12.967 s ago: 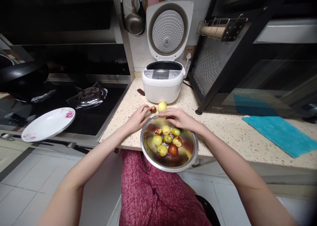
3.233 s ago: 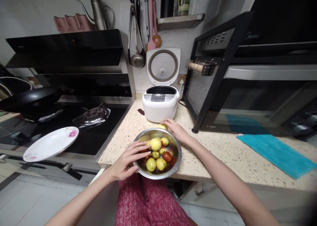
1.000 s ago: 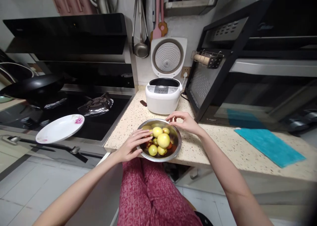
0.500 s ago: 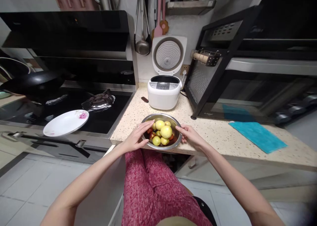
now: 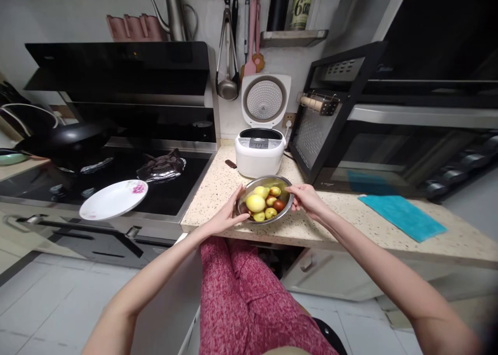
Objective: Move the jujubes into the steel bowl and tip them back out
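Note:
A steel bowl (image 5: 280, 183) full of several yellow, green and red-brown fruits (image 5: 256, 203) is tilted toward me just above the speckled counter (image 5: 350, 220). My left hand (image 5: 230, 214) grips the bowl's left rim, fingers curled against the metal. My right hand (image 5: 306, 198) grips the right rim, thumb over the edge. Both hands hold the bowl between them.
A white rice cooker (image 5: 260, 148) with its lid up stands behind the bowl. A black oven rack (image 5: 330, 116) is to the right, a teal cloth (image 5: 402, 217) further right. On the left lie a black hob (image 5: 116, 173), a white flowered plate (image 5: 113, 200) and a wok (image 5: 66, 139).
The last loose fruit went from the counter into the bowl. My right hand moved to the bowl's right rim, and both hands now have the bowl gripped and tilted.

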